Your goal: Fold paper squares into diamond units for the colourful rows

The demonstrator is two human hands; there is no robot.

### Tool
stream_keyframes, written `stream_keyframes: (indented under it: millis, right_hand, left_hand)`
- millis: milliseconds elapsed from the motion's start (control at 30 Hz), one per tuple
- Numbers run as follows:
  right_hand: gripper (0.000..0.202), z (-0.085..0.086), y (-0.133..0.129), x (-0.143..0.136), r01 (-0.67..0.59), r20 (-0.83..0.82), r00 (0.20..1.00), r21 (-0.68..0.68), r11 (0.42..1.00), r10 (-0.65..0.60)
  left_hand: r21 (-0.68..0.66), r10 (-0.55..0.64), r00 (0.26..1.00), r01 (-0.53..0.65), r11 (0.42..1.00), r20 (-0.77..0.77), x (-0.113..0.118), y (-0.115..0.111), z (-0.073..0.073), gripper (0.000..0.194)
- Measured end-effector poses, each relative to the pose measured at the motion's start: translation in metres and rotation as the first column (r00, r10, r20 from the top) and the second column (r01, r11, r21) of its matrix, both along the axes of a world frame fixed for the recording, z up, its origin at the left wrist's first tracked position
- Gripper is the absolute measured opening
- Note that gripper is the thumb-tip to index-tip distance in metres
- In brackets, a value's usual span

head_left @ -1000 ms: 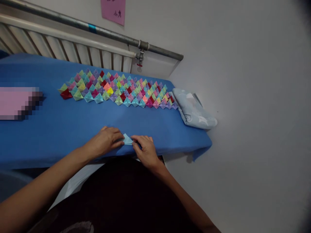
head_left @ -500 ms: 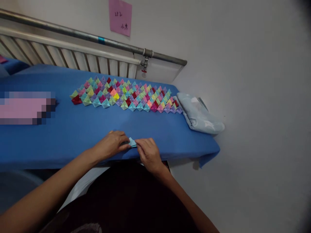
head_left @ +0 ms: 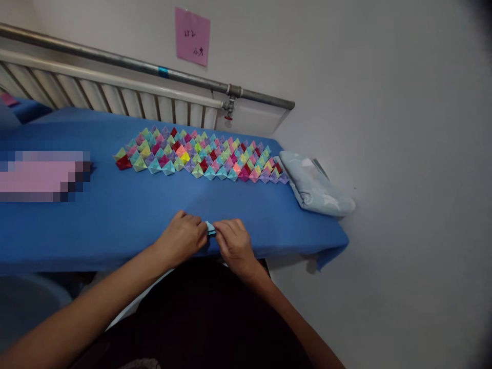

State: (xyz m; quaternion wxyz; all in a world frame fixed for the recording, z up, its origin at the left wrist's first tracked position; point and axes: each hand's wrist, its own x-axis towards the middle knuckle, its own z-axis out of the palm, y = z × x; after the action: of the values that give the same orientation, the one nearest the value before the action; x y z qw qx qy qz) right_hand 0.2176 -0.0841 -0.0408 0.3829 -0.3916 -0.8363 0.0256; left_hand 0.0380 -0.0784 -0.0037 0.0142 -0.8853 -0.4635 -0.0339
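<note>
A small piece of folded light-blue paper (head_left: 210, 229) is held between my two hands, close to the near edge of the blue-covered table (head_left: 126, 220). My left hand (head_left: 184, 234) is closed on its left side, the fingers curled so that part of the paper is hidden. On the right side, my right hand (head_left: 235, 243) pinches the paper between thumb and fingers. Beyond my hands lie rows of folded paper boats (head_left: 200, 156) in many colours, packed closely together.
A folded pale-blue patterned cloth (head_left: 317, 182) lies at the table's right end. Behind the table runs a white radiator (head_left: 134, 102) with a metal pipe and a red-handled valve (head_left: 228, 118). A pink note (head_left: 192, 37) hangs on the wall. Something pink at left is pixelated.
My left hand has curled more tightly and shifted slightly over the paper, covering more of it. My right hand keeps its pinch. The whole view has tilted slightly upward.
</note>
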Motion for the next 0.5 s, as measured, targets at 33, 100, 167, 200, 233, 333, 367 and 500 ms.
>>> stream_keyframes:
  millis: [33,100,167,200,233,333,367,500]
  right_hand:
    - [0.026,0.001,0.001,-0.001,0.003,0.002,1.0,0.004,1.0,-0.003]
    - [0.025,0.003,0.002,-0.003,0.002,-0.002,1.0,0.004,1.0,-0.002]
    - [0.025,0.005,0.003,-0.005,-0.005,-0.025,1.0,-0.009,1.0,0.005]
    - [0.024,0.006,0.003,-0.006,0.002,-0.053,0.999,-0.025,1.0,-0.003]
    - [0.022,0.007,0.002,-0.007,0.019,-0.096,0.995,-0.049,0.999,-0.024]
    - [0.024,0.008,-0.003,-0.01,0.091,-0.296,0.943,-0.205,0.974,-0.15]
    - [0.025,0.008,-0.005,-0.011,0.09,-0.357,0.914,-0.277,0.957,-0.19]
    - [0.026,0.009,-0.01,-0.02,0.009,-0.431,0.871,-0.466,0.885,-0.236]
  left_hand:
    - [0.015,0.024,1.0,-0.024,1.0,-0.015,0.003,-0.003,0.001,0.023]
    - [0.029,0.071,0.997,-0.071,0.997,-0.023,0.008,-0.007,0.001,0.021]
    - [0.037,0.117,0.993,-0.117,0.992,-0.005,0.009,-0.008,0.0,0.021]
    - [0.041,0.139,0.99,-0.139,0.989,0.004,0.009,-0.008,0.0,0.022]
    - [0.045,0.167,0.986,-0.167,0.985,0.013,0.008,-0.007,0.0,0.023]
    - [0.029,0.276,0.955,-0.281,0.959,0.103,0.002,-0.002,-0.002,0.022]
    - [0.017,0.313,0.935,-0.32,0.947,0.166,0.0,-0.001,-0.003,0.021]
    - [0.021,0.333,0.828,-0.383,0.924,0.45,-0.001,0.003,-0.009,0.018]
